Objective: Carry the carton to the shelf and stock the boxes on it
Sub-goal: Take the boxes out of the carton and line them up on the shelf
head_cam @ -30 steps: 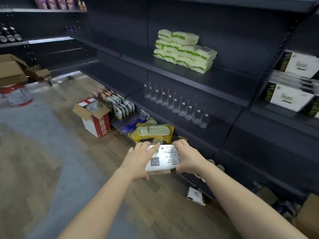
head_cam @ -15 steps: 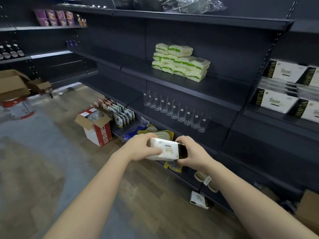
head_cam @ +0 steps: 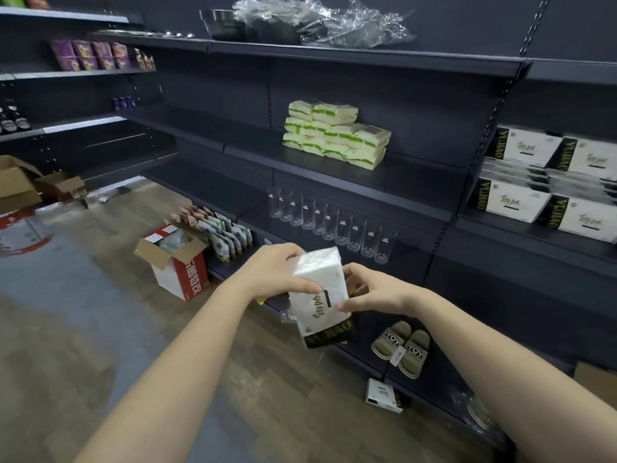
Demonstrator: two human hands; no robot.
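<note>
Partly stocked: gripping white box [head_cam: 321,290] in left hand [head_cam: 275,272] and right hand [head_cam: 375,290], left of shelved boxes [head_cam: 522,199], yet to place.

Our left forearm [head_cam: 187,345] and right forearm [head_cam: 484,342] reach forward and meet at the white rectangular box with a black end band [head_cam: 322,295]. Our left hand [head_cam: 275,274] grips its upper left edge with the thumb across the front. Our right hand [head_cam: 375,290] pinches its right side, fingers curled.

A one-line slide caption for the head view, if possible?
Left hand and right hand grip a white box before dark shelves holding matching boxes.
</note>
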